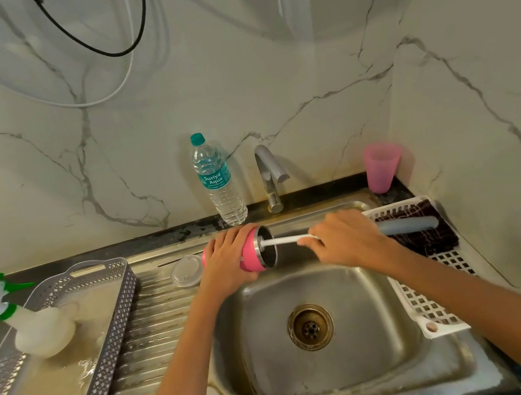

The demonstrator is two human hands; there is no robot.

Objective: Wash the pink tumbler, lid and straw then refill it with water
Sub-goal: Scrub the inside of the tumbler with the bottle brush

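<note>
My left hand (pixel 228 262) grips the pink tumbler (pixel 252 254), held on its side above the far edge of the steel sink (pixel 319 378), its open steel mouth turned right. My right hand (pixel 346 238) holds a bottle brush (pixel 289 239) by its grey handle. The white bristle end sits inside the tumbler's mouth. The clear lid (pixel 186 271) lies on the ribbed drainboard just left of the tumbler. A thin metal straw (pixel 176 260) lies behind the lid.
A water bottle (pixel 218 180) and the tap (pixel 269 175) stand behind the sink. A pink cup (pixel 381 166) is at the back right. A white rack (pixel 428 307) with a dark cloth (pixel 429 237) lies right; a grey tray (pixel 108 328) with a spray bottle (pixel 25 315) lies left.
</note>
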